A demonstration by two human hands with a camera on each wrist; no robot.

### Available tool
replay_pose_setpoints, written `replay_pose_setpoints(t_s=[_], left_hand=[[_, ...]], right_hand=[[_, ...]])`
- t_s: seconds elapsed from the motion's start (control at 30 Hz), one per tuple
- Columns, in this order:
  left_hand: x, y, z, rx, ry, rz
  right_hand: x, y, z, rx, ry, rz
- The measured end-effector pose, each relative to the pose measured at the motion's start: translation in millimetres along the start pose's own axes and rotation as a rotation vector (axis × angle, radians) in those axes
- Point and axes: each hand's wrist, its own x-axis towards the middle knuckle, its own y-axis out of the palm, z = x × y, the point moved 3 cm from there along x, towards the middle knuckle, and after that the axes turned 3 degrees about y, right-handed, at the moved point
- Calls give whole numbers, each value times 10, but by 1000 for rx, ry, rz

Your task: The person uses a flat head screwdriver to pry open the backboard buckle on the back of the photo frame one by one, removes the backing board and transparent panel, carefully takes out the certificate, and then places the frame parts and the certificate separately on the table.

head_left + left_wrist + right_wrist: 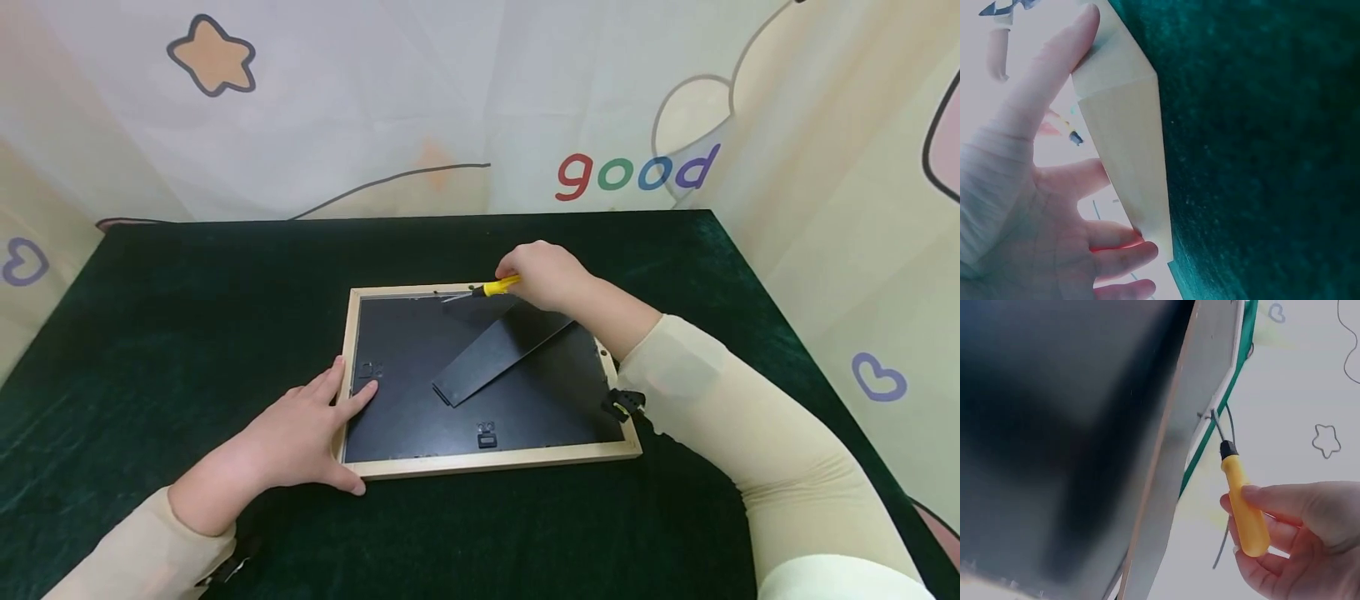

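Observation:
A picture frame (495,460) with a pale wood border and black back lies face down on the table. Its black stand leg (498,354) slants across the back. My left hand (300,433) rests on the left border, fingers spread, thumb near the front corner; in the left wrist view that hand (1041,187) lies along the wooden side (1125,150). Above the far border, my right hand (543,271) holds a yellow-handled screwdriver (497,287). Its metal tip points left, near the far inner edge. The right wrist view shows thumb and fingers around the yellow handle (1246,506).
Dark green cloth (187,333) covers the table. Small metal hangers (487,435) sit on the frame's back at the near and left sides. Behind the table hangs a pale printed curtain (375,100). A black strap piece (624,403) is on the right sleeve.

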Motion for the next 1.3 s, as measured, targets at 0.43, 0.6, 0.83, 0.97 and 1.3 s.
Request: replay_pose_setpoints(t_s=[0.43,0.6,0.83,0.97,1.3], left_hand=[[1,19,5,4,6,-29],[-5,14,5,2,7,-40],[-15,14,-9,-12,23,-54],[-12,12,-13,-9,34,-62],[-9,23,-8,-5,17,-57]], right_hand=[[-379,-1,-577,177,68,-8],[-498,53,-756,306,109,-12],[-660,109,-878,397,120,3],[-735,140,-930,420,118,6],[-948,260,-1091,516,165,39]])
